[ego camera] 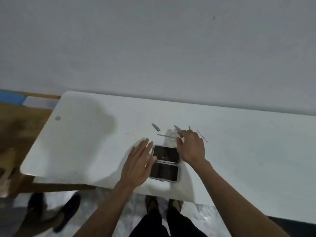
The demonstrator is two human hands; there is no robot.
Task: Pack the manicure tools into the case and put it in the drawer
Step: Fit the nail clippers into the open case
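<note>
Lying open near the front edge of the white counter [85, 134]: the manicure case [165, 164], both dark-lined halves facing up, hinge running side to side. Resting over the case's left edge, fingers spread flat and holding nothing: the left hand [138, 165]. Hovering at the case's far right corner, fingers loosely curled toward the tools, grip too blurred to tell whether anything is being pinched: the right hand [191, 147]. Sitting just beyond the case toward the back edge: a nail clipper [156, 127], small scissors [168, 136] beside the right fingertips, another metal tool [177, 128] poking out past those fingers, and a thin pick [202, 135] lying farther right. Standing on the floor below the front edge: the person's feet.
</note>
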